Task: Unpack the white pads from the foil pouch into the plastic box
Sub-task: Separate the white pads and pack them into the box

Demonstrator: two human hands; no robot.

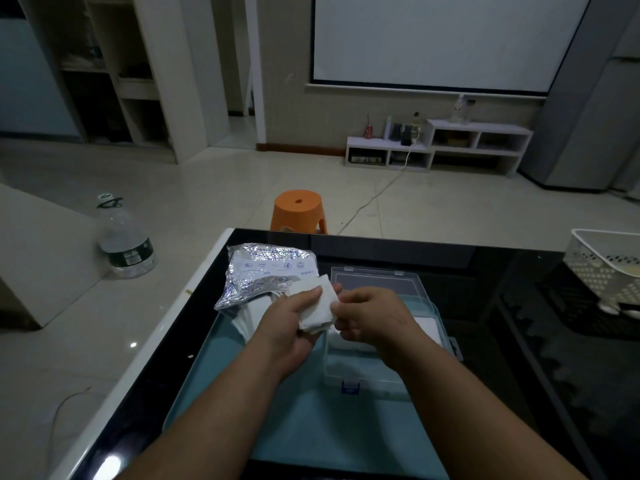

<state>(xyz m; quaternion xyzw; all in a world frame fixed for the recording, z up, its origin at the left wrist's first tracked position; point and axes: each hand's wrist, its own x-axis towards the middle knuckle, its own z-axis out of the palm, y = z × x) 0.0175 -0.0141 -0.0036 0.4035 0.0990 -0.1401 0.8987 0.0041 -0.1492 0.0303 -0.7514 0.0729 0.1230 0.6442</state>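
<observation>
Gripping the stack of white pads (318, 306) in my left hand (289, 327), I pinch its right edge with my right hand (372, 317) (which is directly above the open plastic box (334, 374)), the foil pouch (263, 268) lying far-left.

Single head-worn wide-angle view, looking forward and down across the black table (450, 261) from the person's own seat, both forearms entering at the bottom edge. The left hand (294, 327) and right hand (374, 317) sit close beneath the lens at frame centre, holding the white pads (317, 306). The distant wall with its white screen (433, 39) fills the upper frame, verticals leaning at the sides
</observation>
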